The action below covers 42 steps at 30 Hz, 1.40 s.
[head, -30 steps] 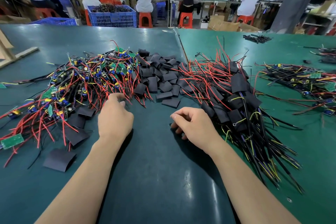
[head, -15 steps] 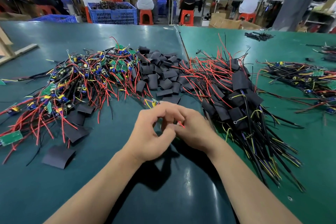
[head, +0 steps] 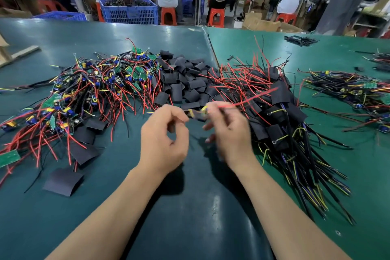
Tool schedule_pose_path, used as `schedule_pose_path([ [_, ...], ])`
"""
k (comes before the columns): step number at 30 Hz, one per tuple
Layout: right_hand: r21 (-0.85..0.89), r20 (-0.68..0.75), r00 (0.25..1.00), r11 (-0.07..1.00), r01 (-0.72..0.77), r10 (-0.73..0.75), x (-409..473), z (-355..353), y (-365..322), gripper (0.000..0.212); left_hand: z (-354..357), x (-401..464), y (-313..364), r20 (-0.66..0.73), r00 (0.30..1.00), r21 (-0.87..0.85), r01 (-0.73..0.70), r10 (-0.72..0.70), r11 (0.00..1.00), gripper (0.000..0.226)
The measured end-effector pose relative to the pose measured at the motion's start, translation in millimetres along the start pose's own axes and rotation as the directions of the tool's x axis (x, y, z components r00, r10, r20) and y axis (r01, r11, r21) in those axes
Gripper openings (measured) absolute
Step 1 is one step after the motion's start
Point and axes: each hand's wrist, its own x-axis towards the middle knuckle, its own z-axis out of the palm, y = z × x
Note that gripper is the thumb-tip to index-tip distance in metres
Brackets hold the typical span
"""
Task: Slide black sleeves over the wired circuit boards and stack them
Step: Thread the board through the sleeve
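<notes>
Above the dark green table (head: 190, 217), near its middle, both forearms reach forward and the two hands meet just over the surface. The left hand (head: 163, 143) is curled, its thumb and forefinger pinching the left end of a small board (head: 196, 114) that is partly covered by a black sleeve. The right hand (head: 230, 133) is blurred; its fingers are bent and appear to pinch the board's right end together with a red wire (head: 253, 97). The board hangs between the two grips, clear of the table, with its long axis running roughly left to right. The red wire runs out from the right hand up and to the right, over the pile beyond.

Left of the hands lies a heap of bare boards (head: 95, 91) with red, black and yellow leads. Straight ahead is a pile of loose sleeves (head: 185, 82), and a few flat sleeves lie apart on the near left. To the right sits the stack of sleeved boards (head: 278, 116), their long black and yellow leads fanning toward the near right edge. A further bundle of wired boards (head: 348, 88) lies far right.
</notes>
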Motion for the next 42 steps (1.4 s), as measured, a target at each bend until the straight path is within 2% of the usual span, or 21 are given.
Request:
schedule_pose_path([
  [2,0.235,-0.213,0.976,0.972,-0.003,0.054,6.5,-8.9,-6.9,0.011,-1.6,6.3,-9.3,-0.032,0.984,0.181,0.179,-0.176,0.967,0.016],
  [3,0.317,-0.298,0.952,0.948,0.035,0.065,8.5,-13.9,-10.4,0.011,-1.6,7.9,-12.9,0.001,0.973,0.258,0.222,-0.23,0.94,0.015],
  [4,0.354,-0.367,0.929,0.931,0.084,0.056,9.6,-17.8,-13.4,0.011,-0.7,8.7,-15.5,0.063,0.97,0.31,0.207,-0.237,0.928,0.015],
  [6,0.352,-0.453,0.892,0.921,0.166,0.012,9.6,-20.8,-18.5,0.011,4.0,8.5,-19.1,0.254,0.958,0.355,0.038,-0.136,0.934,0.017],
  [7,0.344,-0.472,0.882,0.919,0.19,-0.006,9.1,-20.7,-20.1,0.011,7.6,7.7,-19.6,0.37,0.924,0.388,-0.06,-0.095,0.92,0.025],
  [9,0.35,-0.475,0.88,0.914,0.204,-0.014,8.4,-19.6,-21.1,0.012,13.0,6.4,-19.5,0.577,0.806,0.47,-0.2,-0.128,0.859,0.053],
  [11,0.379,-0.457,0.889,0.909,0.171,0.023,7.9,-18.9,-20.9,0.014,16.7,5.6,-23.6,0.651,0.731,0.525,-0.24,-0.204,0.817,0.07],
  [14,0.462,-0.433,0.896,0.878,0.125,0.1,8.5,-20.1,-20.7,0.02,17.9,4.1,-27.1,0.639,0.735,0.569,-0.252,-0.228,0.783,0.076],
  [18,0.601,-0.357,0.903,0.798,0.027,0.238,10.1,-23.5,-22.1,0.026,16.1,5.7,-24.9,0.57,0.804,0.586,-0.252,-0.171,0.77,0.06],
  [21,0.638,-0.306,0.909,0.769,-0.025,0.283,11.5,-24.0,-23.5,0.021,19.3,6.2,-29.7,0.637,0.735,0.568,-0.244,-0.232,0.786,0.067],
  [23,0.635,-0.279,0.916,0.771,-0.05,0.288,11.3,-23.0,-23.6,0.015,20.6,6.7,-31.8,0.66,0.7,0.575,-0.238,-0.271,0.783,0.072],
  [27,0.603,-0.23,0.931,0.792,-0.091,0.282,9.4,-22.5,-22.7,0.016,19.4,5.6,-28.6,0.567,0.795,0.605,-0.226,-0.214,0.763,0.061],
  [30,0.615,-0.19,0.939,0.78,-0.113,0.286,9.2,-23.4,-22.6,0.016,17.0,3.9,-25.0,0.541,0.823,0.603,-0.238,-0.172,0.761,0.051],
  [33,0.627,-0.114,0.953,0.765,-0.149,0.279,9.6,-22.7,-22.6,0.015,14.1,6.6,-24.2,0.571,0.801,0.523,-0.185,-0.181,0.832,0.041],
  [35,0.595,-0.081,0.965,0.789,-0.152,0.248,9.1,-20.7,-21.8,0.015,12.8,8.6,-25.7,0.585,0.778,0.513,-0.135,-0.23,0.848,0.052],
  [36,0.577,-0.07,0.969,0.802,-0.155,0.238,8.4,-19.5,-21.5,0.017,11.7,8.7,-26.6,0.577,0.78,0.531,-0.132,-0.243,0.837,0.055],
  [38,0.562,-0.044,0.971,0.81,-0.168,0.233,7.6,-17.8,-22.2,0.024,8.0,8.1,-29.1,0.547,0.805,0.566,-0.154,-0.229,0.81,0.045],
  [42,0.601,-0.001,0.971,0.776,-0.191,0.24,9.4,-20.9,-24.9,0.05,2.9,6.5,-31.7,0.479,0.851,0.593,-0.134,-0.214,0.794,0.043],
])
